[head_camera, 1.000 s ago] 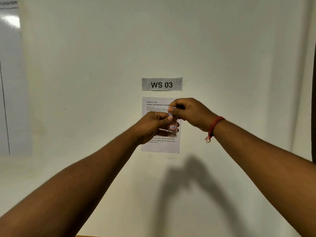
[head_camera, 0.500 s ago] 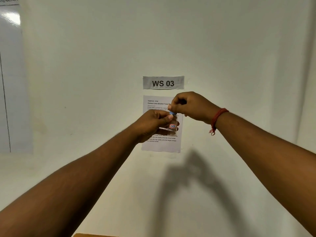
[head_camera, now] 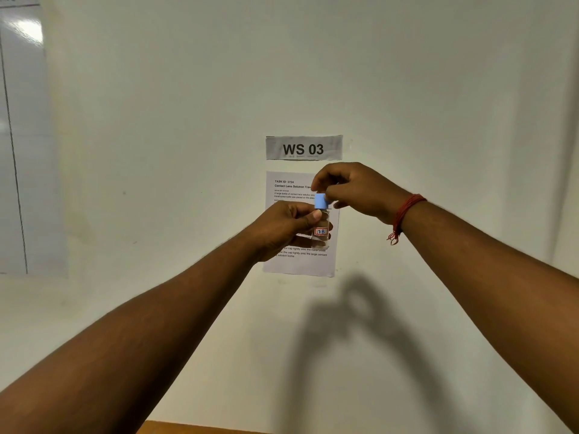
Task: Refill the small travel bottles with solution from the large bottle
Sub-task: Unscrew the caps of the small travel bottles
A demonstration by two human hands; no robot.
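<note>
I hold a small clear travel bottle (head_camera: pixel 321 233) upright in front of the wall, at chest height. It carries a red-framed label reading "7B". My left hand (head_camera: pixel 283 228) is wrapped around the bottle's body, thumb at its neck. The fingertips of my right hand (head_camera: pixel 354 191) pinch the light blue cap (head_camera: pixel 320 201), which sits at the top of the bottle. Whether the cap is still on the neck or just off it, I cannot tell. The large bottle is not in view.
A "WS 03" sign (head_camera: pixel 304 148) and a printed task sheet (head_camera: pixel 299 261) hang on the white wall behind my hands. A whiteboard (head_camera: pixel 18 151) is at the far left. A strip of wooden table edge (head_camera: pixel 200 428) shows at the bottom.
My right hand has risen and turned, so the blue cap, hidden under the fingers before, now shows above my left thumb. The left hand and bottle stayed almost still.
</note>
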